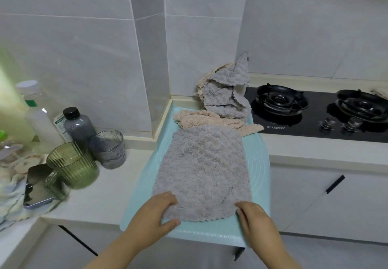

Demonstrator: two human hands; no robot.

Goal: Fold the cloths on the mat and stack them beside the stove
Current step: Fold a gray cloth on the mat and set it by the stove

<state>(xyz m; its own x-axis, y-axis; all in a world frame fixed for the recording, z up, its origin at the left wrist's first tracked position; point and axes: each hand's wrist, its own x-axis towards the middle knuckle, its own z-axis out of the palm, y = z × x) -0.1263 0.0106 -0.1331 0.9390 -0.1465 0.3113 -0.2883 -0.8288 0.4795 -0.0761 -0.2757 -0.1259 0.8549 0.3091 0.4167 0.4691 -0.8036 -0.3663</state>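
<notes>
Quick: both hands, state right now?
Left hand: pinches the grey cloth at its near left corner.
Right hand: pinches its near right corner.

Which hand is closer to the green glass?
Left. The left hand holds the grey cloth at its near left corner, just right of the green glass. The right hand holds the near right corner, farther away across the cloth.
</notes>
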